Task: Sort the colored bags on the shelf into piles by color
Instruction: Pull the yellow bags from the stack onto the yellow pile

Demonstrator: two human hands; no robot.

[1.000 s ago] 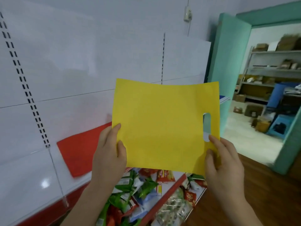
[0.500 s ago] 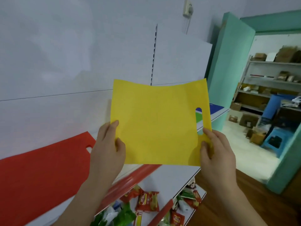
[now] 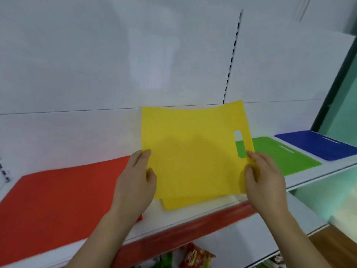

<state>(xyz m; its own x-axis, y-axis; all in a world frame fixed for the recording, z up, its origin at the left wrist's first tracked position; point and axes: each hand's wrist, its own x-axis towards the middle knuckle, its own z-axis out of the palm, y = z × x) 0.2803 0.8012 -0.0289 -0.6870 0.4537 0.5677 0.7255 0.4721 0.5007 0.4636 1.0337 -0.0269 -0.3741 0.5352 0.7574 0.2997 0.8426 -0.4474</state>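
Head view: left hand (image 3: 135, 182) and right hand (image 3: 264, 182) each pinch a side edge of the flat yellow non-woven bag (image 3: 195, 151), thumbs on its front, holding it just above a yellow bag already lying on the white shelf board (image 3: 301, 176). It looks light, limp and prone to sagging (best held at both edges, clear of the slot handle). A red bag pile (image 3: 58, 206) lies to the left, a green bag (image 3: 280, 155) and a blue bag (image 3: 316, 146) to the right. Behind stands a white back panel (image 3: 116, 64); snack packets (image 3: 195, 256) sit on the shelf below.
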